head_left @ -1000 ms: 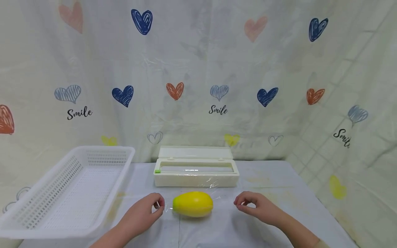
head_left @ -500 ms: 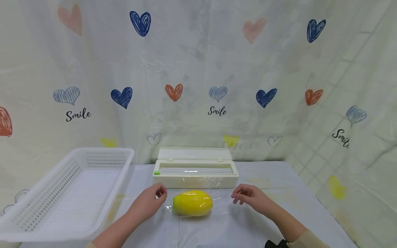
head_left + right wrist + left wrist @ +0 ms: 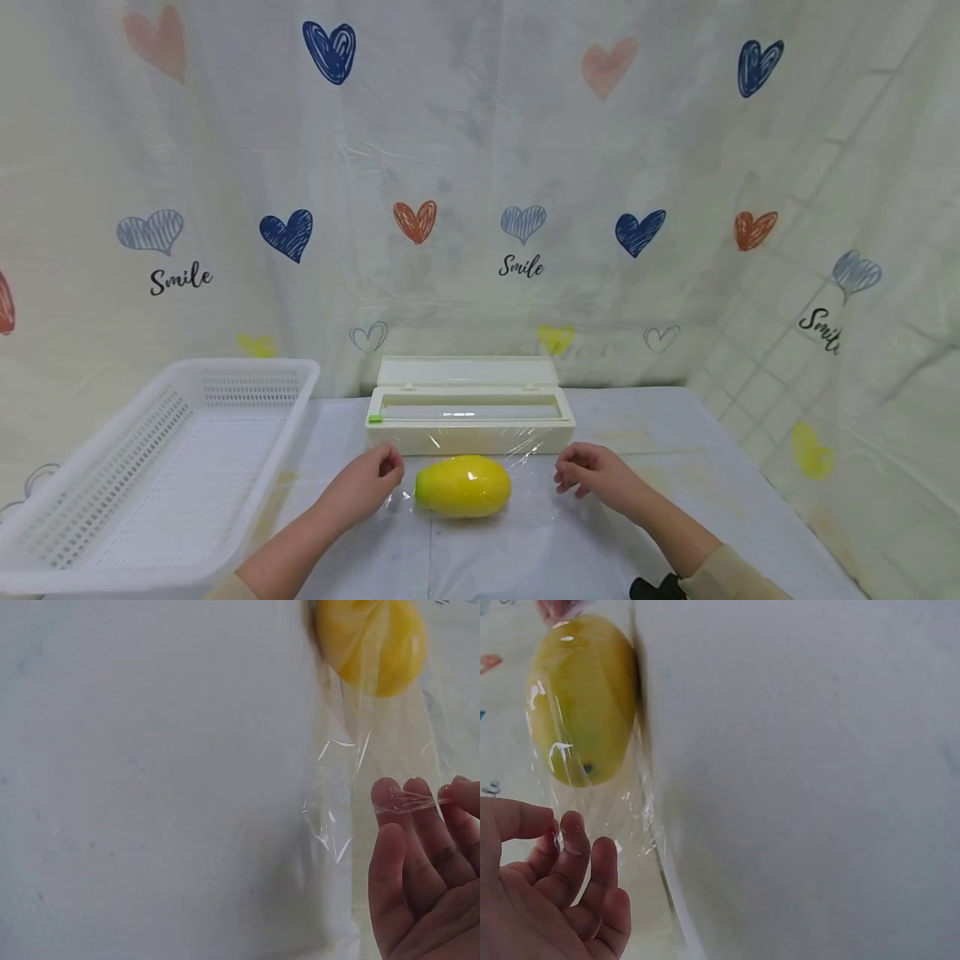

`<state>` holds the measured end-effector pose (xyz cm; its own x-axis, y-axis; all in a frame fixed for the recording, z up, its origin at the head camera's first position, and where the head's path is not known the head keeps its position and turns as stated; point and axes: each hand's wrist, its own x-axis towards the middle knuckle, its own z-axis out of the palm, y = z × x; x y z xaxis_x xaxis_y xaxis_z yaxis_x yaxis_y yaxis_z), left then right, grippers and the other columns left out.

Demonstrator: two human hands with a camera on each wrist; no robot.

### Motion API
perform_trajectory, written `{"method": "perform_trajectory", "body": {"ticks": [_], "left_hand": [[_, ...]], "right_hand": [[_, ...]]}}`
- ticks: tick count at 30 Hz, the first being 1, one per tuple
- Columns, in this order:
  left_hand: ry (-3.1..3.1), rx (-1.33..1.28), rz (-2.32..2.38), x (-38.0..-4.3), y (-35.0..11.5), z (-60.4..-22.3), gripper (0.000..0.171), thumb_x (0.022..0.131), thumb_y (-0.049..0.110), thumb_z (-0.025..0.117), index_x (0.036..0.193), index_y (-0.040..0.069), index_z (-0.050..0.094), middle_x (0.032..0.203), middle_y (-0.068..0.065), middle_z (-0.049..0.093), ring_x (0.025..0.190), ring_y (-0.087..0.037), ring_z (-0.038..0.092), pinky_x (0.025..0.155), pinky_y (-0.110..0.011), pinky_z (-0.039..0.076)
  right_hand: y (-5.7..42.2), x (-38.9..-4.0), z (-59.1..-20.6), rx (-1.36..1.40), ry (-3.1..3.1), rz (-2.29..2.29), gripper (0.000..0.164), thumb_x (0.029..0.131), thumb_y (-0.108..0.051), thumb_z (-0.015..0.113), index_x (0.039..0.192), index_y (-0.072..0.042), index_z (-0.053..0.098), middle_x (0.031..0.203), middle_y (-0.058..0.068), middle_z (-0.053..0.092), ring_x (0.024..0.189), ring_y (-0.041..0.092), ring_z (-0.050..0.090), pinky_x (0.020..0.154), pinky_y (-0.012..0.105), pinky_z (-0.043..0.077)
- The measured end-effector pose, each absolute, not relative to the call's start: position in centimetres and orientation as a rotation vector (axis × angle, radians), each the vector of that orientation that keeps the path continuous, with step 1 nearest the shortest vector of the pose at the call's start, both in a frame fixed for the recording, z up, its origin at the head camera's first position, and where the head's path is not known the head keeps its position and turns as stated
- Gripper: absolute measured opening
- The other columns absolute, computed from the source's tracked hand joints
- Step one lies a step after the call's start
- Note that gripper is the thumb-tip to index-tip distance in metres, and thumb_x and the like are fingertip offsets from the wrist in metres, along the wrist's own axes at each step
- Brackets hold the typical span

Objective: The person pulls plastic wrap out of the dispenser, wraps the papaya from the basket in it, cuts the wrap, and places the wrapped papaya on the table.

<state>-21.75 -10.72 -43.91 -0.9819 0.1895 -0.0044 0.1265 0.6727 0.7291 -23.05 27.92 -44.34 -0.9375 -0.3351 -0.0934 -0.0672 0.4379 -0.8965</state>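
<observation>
A yellow papaya with a green end (image 3: pixel 462 487) lies on its side on the white-covered table, between both hands. Clear plastic wrap (image 3: pixel 337 799) lies over it and stretches out to each side. At the green end, my left hand (image 3: pixel 365 481) pinches the film between thumb and forefinger, its other fingers loosely bent. My right hand (image 3: pixel 600 477), beyond the opposite end, pinches a gathered edge of film, which runs across its fingertips. Behind the fruit stands a white wrap dispenser (image 3: pixel 468 438), lid raised, roll visible inside; film trails down its front.
On the left of the table stands a white perforated plastic basket (image 3: pixel 300 433). A curtain printed with hearts (image 3: pixel 450 150) hangs behind and along the right side. A small black object (image 3: pixel 657 588) shows by the right sleeve.
Both hands have moved slightly forward towards the dispenser, still holding the film. The wrap now shows more glints over the papaya. The head view has shifted a little.
</observation>
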Motion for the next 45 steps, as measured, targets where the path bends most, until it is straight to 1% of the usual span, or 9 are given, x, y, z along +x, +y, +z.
{"method": "perform_trajectory", "body": {"ticks": [5, 12, 17, 21, 30, 33, 37, 42, 45], "left_hand": [[2.738, 0.254, 1.217, -21.7, -10.9, -44.3, 0.005, 0.097, 0.014, 0.061, 0.093, 0.012, 0.059, 0.077, 0.0, 0.055, 0.067, -0.017, 0.05, 0.059, -0.032, 0.042], [2.7, 0.217, 1.157, -22.1, -10.7, -44.8, 0.005, 0.096, 0.015, 0.063, 0.093, 0.012, 0.059, 0.075, -0.002, 0.054, 0.065, -0.017, 0.049, 0.057, -0.031, 0.042], [2.699, 0.213, 1.17, -22.2, -10.8, -44.9, 0.004, 0.095, 0.015, 0.063, 0.094, 0.012, 0.06, 0.08, -0.001, 0.057, 0.069, -0.018, 0.05, 0.059, -0.031, 0.043], [2.702, 0.207, 1.216, -22.2, -11.1, -44.9, 0.005, 0.095, 0.014, 0.063, 0.097, 0.011, 0.061, 0.089, 0.0, 0.059, 0.075, -0.018, 0.052, 0.062, -0.032, 0.045], [2.669, 0.162, 1.29, -22.3, -11.1, -45.2, 0.012, 0.095, 0.013, 0.063, 0.105, 0.007, 0.058, 0.096, -0.001, 0.059, 0.083, -0.019, 0.054, 0.066, -0.033, 0.048], [2.67, 0.15, 1.298, -22.4, -11.1, -45.2, 0.013, 0.095, 0.011, 0.062, 0.106, 0.007, 0.059, 0.099, -0.001, 0.059, 0.087, -0.019, 0.055, 0.069, -0.034, 0.049], [2.68, 0.142, 1.292, -22.4, -11.2, -45.2, 0.021, 0.094, 0.008, 0.059, 0.114, 0.004, 0.058, 0.105, -0.003, 0.06, 0.091, -0.02, 0.056, 0.076, -0.037, 0.051], [2.718, 0.118, 1.301, -21.9, -11.4, -44.7, 0.038, 0.094, 0.009, 0.057, 0.13, 0.003, 0.052, 0.117, -0.005, 0.059, 0.099, -0.02, 0.058, 0.078, -0.037, 0.051], [2.734, 0.107, 1.349, -21.6, -11.6, -44.2, 0.042, 0.094, 0.009, 0.056, 0.135, 0.003, 0.05, 0.122, -0.007, 0.058, 0.103, -0.021, 0.058, 0.078, -0.037, 0.051]], "right_hand": [[27.5, -23.3, -44.9, -0.265, 2.447, -1.452, 0.026, 0.099, -0.02, 0.061, 0.107, 0.005, 0.06, 0.089, 0.01, 0.071, 0.085, 0.024, 0.069, 0.066, 0.038, 0.055], [26.7, -23.7, -45.8, -0.186, 2.534, -1.324, 0.015, 0.094, -0.019, 0.067, 0.095, -0.005, 0.066, 0.076, 0.003, 0.069, 0.073, 0.017, 0.064, 0.054, 0.032, 0.05], [26.4, -23.4, -45.8, -0.198, 2.533, -1.338, 0.016, 0.094, -0.019, 0.067, 0.095, -0.003, 0.066, 0.075, 0.004, 0.068, 0.07, 0.017, 0.063, 0.053, 0.032, 0.049], [26.3, -23.2, -45.5, -0.175, 2.529, -1.363, 0.018, 0.095, -0.019, 0.065, 0.099, -0.001, 0.065, 0.078, 0.004, 0.068, 0.073, 0.018, 0.066, 0.055, 0.033, 0.05], [26.5, -23.1, -45.4, -0.145, 2.498, -1.428, 0.027, 0.097, -0.023, 0.063, 0.107, 0.002, 0.065, 0.09, 0.008, 0.07, 0.08, 0.02, 0.064, 0.06, 0.036, 0.053], [26.7, -23.1, -45.3, -0.131, 2.443, -1.48, 0.033, 0.098, -0.025, 0.061, 0.114, 0.004, 0.063, 0.095, 0.01, 0.071, 0.084, 0.022, 0.066, 0.062, 0.036, 0.054], [27.3, -23.0, -45.1, -0.069, 2.4, -1.572, 0.038, 0.099, -0.022, 0.057, 0.123, 0.007, 0.058, 0.102, 0.015, 0.07, 0.093, 0.028, 0.067, 0.067, 0.036, 0.055], [27.3, -22.7, -44.5, 0.031, 2.583, -1.576, 0.032, 0.099, -0.017, 0.058, 0.124, 0.002, 0.058, 0.108, 0.014, 0.067, 0.097, 0.026, 0.066, 0.071, 0.035, 0.056], [26.4, -22.3, -43.7, -0.068, 2.788, -1.463, 0.026, 0.096, -0.016, 0.064, 0.119, -0.003, 0.063, 0.109, 0.008, 0.066, 0.099, 0.022, 0.064, 0.077, 0.034, 0.056]]}}
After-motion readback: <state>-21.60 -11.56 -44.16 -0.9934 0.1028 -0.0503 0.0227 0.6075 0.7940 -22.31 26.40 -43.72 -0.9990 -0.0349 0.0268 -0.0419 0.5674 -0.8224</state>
